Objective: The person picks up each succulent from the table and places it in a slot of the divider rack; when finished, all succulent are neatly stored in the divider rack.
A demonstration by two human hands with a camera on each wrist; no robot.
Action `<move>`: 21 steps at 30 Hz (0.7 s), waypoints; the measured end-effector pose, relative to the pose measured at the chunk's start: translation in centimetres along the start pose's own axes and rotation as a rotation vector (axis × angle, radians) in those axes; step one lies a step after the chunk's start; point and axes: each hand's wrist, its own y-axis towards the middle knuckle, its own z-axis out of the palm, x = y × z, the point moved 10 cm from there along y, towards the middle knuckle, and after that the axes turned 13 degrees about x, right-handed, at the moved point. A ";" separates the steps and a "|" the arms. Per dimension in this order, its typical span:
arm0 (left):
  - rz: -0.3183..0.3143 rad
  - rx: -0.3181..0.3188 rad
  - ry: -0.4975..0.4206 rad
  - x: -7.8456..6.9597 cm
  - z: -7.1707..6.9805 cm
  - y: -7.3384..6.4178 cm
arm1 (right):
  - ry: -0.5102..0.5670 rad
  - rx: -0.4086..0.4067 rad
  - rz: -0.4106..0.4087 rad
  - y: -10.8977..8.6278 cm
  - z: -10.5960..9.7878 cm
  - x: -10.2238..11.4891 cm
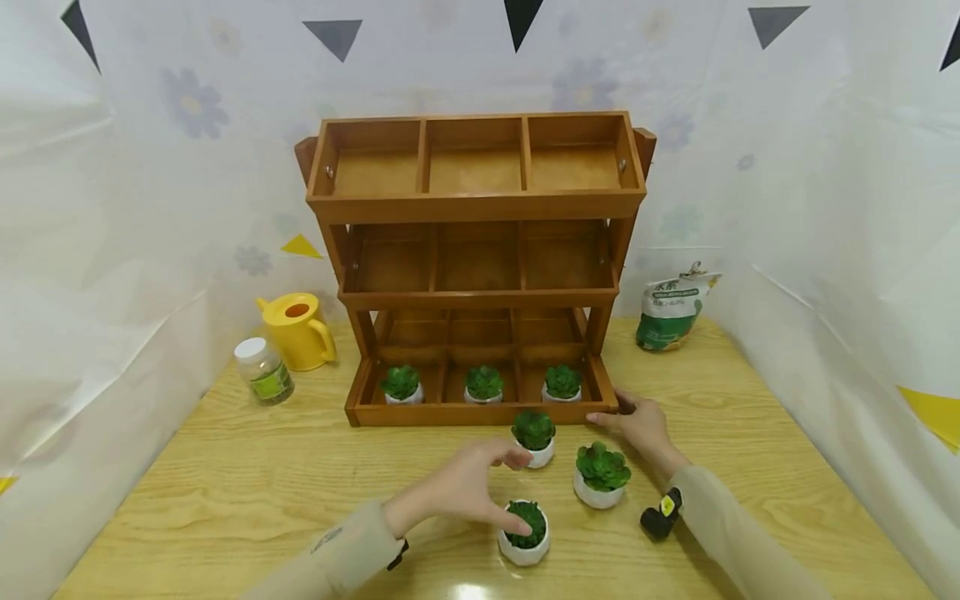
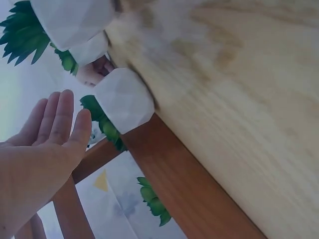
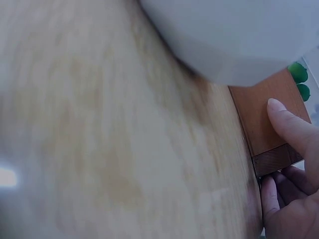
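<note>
3 leafy green succulents in faceted white pots stand on the pale wood-grained table (image 1: 247, 500): the rear plant (image 1: 534, 433) just before the tiered brown wooden shelf (image 1: 480, 414), the right-hand plant (image 1: 600, 479) and the front plant (image 1: 525, 552). The left hand (image 1: 468, 483) grasps nothing, fingers extended near the rear plant and thumb over the front plant; I cannot tell whether it touches either. The right hand (image 1: 641, 427) grips the shelf's right front corner, thumb on the front face. 3 similar potted succulents (image 1: 483, 383) sit in the bottom tier, 1 per compartment. A yellow watering can (image 1: 303, 337) and 1 white-lidded clear jar (image 1: 264, 372) stand left of the shelf.
</note>
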 end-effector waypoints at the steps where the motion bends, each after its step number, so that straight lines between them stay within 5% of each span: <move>1: 0.003 0.009 0.004 0.1 0.2 -0.1 | 0.001 0.000 0.001 0.0 0.0 0.0; 15: 0.028 0.162 -0.039 1.5 3.3 0.1 | 0.001 -0.006 0.003 0.2 -0.1 -0.1; 21: 0.050 0.154 0.008 1.5 3.8 0.3 | -0.002 -0.010 -0.001 0.2 -0.1 -0.2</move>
